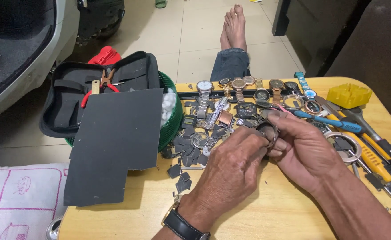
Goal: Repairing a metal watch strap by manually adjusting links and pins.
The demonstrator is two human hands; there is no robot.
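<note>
Both of my hands meet over the middle of a yellow wooden table (pixel 266 213). My right hand (pixel 309 149) pinches a small round dark watch case (pixel 266 131) between thumb and fingers. My left hand (pixel 235 166), with a black-strapped watch on its wrist, presses its fingertips against the same case from the left. Whether the left fingers hold a small tool is hidden. Just beyond the hands lies a heap of watch parts and metal bands (pixel 206 129).
A row of wristwatches (pixel 240 84) lines the table's far edge. Blue-handled tweezers (pixel 333 121), yellow-handled tools (pixel 369 155) and a yellow case holder (pixel 349 94) lie right. A dark grey sheet (pixel 115 146), a green basket (pixel 171 120) and an open black tool pouch (pixel 84 95) sit left.
</note>
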